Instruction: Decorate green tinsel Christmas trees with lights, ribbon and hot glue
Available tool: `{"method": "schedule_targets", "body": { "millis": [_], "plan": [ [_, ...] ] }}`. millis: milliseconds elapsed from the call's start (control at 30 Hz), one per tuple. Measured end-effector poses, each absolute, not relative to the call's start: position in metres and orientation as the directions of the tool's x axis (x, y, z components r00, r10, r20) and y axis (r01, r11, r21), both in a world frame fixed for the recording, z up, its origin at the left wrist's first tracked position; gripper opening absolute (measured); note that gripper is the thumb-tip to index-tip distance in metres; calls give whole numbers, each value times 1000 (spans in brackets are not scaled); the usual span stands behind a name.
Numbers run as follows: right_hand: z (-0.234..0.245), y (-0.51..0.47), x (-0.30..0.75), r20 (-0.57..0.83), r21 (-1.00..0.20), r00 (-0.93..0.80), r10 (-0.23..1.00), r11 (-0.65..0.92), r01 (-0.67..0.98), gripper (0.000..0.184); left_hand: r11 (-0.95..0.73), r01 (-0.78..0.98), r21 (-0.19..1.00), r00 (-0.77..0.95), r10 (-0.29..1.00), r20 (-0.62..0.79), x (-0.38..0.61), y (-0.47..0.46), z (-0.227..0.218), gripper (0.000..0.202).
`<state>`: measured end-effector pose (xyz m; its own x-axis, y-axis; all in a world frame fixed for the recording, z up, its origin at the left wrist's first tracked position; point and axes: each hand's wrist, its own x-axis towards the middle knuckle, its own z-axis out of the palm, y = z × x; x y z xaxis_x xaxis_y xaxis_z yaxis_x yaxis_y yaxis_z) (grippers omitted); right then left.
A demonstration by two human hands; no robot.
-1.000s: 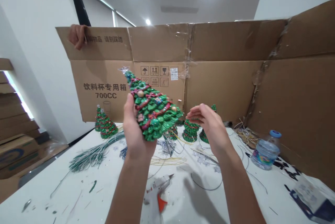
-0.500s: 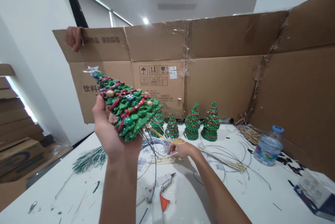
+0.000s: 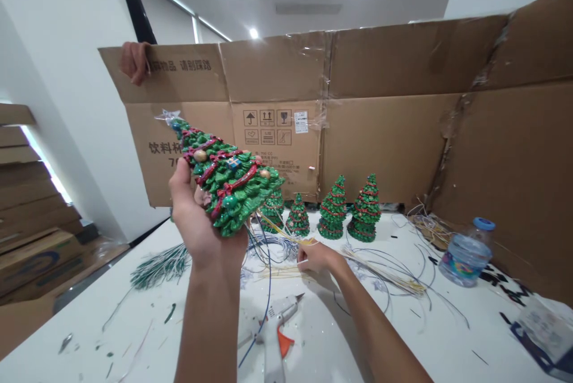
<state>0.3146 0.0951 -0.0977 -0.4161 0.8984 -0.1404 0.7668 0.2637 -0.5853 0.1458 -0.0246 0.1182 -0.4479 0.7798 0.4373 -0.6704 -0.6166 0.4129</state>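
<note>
My left hand (image 3: pixel 197 222) is closed around a green model Christmas tree (image 3: pixel 235 183) held up and tilted, its star top (image 3: pixel 170 116) pointing up to the left. Red garlands, small baubles and a tiny blue gift decorate it. Yellow and dark blue wires (image 3: pixel 269 275) trail from its base. My right hand (image 3: pixel 319 258), low over the table, has its fingers closed on the yellow wires (image 3: pixel 286 234) running from the tree; its fingertips are partly hidden. Below the hands a white glue gun (image 3: pixel 273 335) with an orange trigger lies on the table.
Several smaller decorated trees (image 3: pixel 332 210) stand at the back before a cardboard wall (image 3: pixel 385 150). Green-white wires (image 3: pixel 163 266) lie left, pale wires (image 3: pixel 398 278) right. A water bottle (image 3: pixel 465 255) and a box (image 3: pixel 544 335) are far right. Another person's hand (image 3: pixel 134 62) grips the cardboard.
The view has shifted slightly, so most things sit a little further right. Both hands keep their hold, and the tree keeps much the same tilt.
</note>
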Motion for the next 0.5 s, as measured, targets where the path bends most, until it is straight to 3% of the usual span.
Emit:
{"method": "schedule_targets", "body": {
  "millis": [100,200,367,500],
  "plan": [
    [-92,100,320,-216,-595,-429,877,230,770,39,-602,-679,419,-436,791,429,146,-25,118,34],
    [-83,102,329,-204,-633,-433,878,219,743,39,-595,-672,442,-413,796,444,145,-25,117,38],
    [-66,98,347,-67,-767,-406,911,213,605,39,-573,-661,485,-392,814,428,142,-27,116,33],
    [-45,87,356,77,-905,-353,932,214,368,40,-558,-655,510,-396,828,397,141,-26,115,30]
  ]
}}
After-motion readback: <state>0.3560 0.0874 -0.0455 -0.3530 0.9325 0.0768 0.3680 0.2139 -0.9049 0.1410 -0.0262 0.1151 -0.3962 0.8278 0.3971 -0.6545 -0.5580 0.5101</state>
